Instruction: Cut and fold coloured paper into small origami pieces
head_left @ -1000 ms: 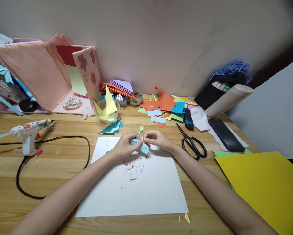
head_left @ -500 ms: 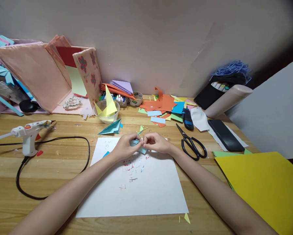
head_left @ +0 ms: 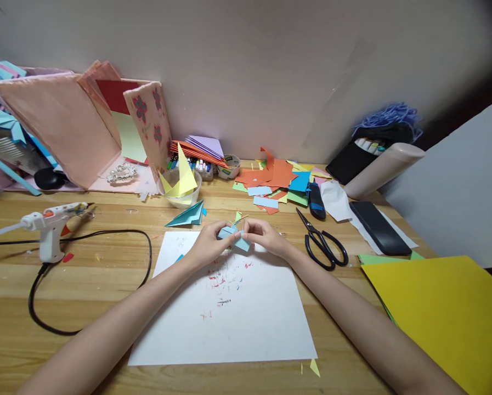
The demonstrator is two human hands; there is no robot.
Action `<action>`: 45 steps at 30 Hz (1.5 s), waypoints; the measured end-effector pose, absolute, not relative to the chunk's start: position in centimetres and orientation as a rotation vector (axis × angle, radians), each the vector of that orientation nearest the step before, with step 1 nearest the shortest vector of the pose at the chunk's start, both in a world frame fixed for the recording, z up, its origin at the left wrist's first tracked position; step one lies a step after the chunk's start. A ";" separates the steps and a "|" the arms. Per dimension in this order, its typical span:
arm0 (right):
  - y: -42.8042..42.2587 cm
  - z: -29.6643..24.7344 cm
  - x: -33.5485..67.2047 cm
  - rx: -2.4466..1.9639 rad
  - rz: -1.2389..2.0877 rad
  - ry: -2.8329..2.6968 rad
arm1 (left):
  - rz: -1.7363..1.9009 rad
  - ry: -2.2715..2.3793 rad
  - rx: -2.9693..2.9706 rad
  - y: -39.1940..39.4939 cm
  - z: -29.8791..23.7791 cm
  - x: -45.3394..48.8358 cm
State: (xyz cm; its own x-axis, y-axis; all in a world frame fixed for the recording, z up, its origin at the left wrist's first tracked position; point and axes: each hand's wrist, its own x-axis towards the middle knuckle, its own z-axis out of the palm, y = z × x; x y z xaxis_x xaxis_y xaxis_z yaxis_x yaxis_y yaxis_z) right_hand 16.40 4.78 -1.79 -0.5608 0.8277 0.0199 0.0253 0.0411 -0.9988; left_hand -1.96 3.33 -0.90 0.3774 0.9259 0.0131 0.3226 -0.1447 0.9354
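Between my two hands is a small piece of light blue folded paper [head_left: 241, 244], held over the far part of a white sheet [head_left: 229, 334] with coloured smudges. My left hand [head_left: 213, 241] pinches its left side, thumb on top. At its right edge, the thumb and fingers of my right hand [head_left: 265, 236] are closed on the paper. A teal folded paper piece [head_left: 187, 214] lies just beyond my left hand. Black-handled scissors [head_left: 323, 241] rest to the right of my right hand.
On the left lie a white glue gun [head_left: 52, 230] and its looping black cable [head_left: 150, 247]. A plastic cup [head_left: 182, 192] holds yellow paper. Coloured scraps [head_left: 270, 178] are heaped at the back. To the right are a dark phone [head_left: 379, 227] and yellow sheets [head_left: 439, 312].
The light blue paper has turned a little and shows more of its face. My right hand's fingers have straightened slightly along its edge.
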 end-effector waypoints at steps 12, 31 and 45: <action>4.7 -1.5 16.0 -0.871 1.527 -1.665 | 0.800 1.091 1.698 3.3 -0.6 -2.0; 5.2 -1.9 16.1 -0.945 1.499 -1.488 | 0.897 1.060 1.516 4.0 -0.7 -2.3; 5.2 -1.2 16.6 -0.970 1.480 -1.750 | 0.723 0.970 1.608 4.3 -0.3 -2.7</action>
